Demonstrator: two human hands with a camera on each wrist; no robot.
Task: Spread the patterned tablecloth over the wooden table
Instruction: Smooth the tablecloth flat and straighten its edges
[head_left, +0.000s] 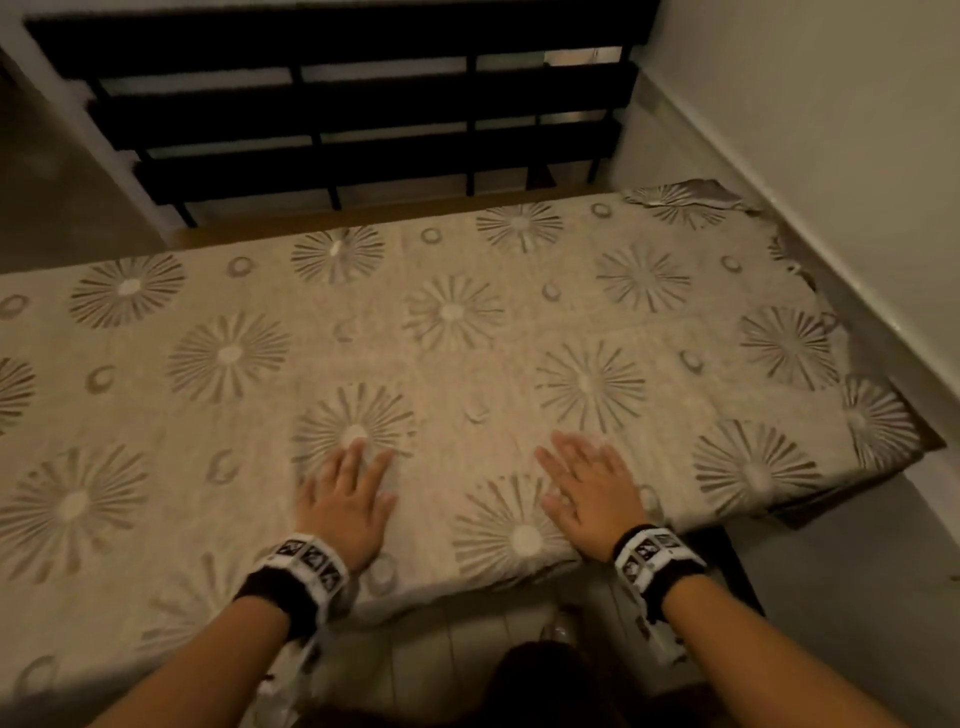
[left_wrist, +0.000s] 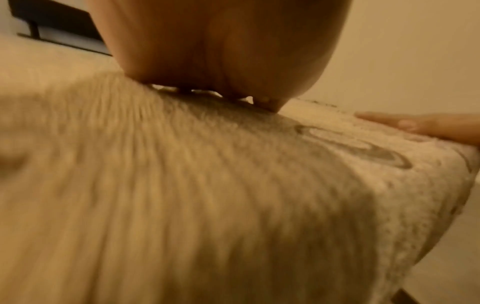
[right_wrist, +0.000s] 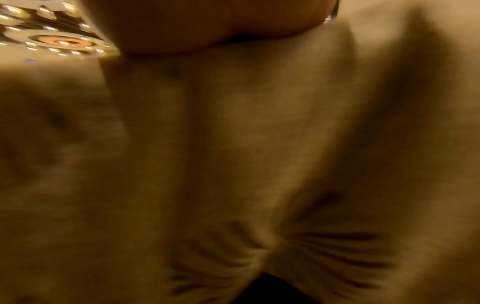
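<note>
A beige tablecloth with brown starburst and ring patterns lies flat over the table, hanging over the near edge. A strip of bare wooden table shows along the far side. My left hand lies flat on the cloth near the front edge, fingers straight. My right hand rests flat on it too, a little to the right, fingers spread. In the left wrist view the heel of my left hand presses the cloth, and the right hand's fingers lie flat at the right. The right wrist view is blurred cloth.
A black slatted railing stands just behind the table. A pale wall runs along the right side, where the cloth's far right corner is rumpled against it. Tiled floor shows below the near edge.
</note>
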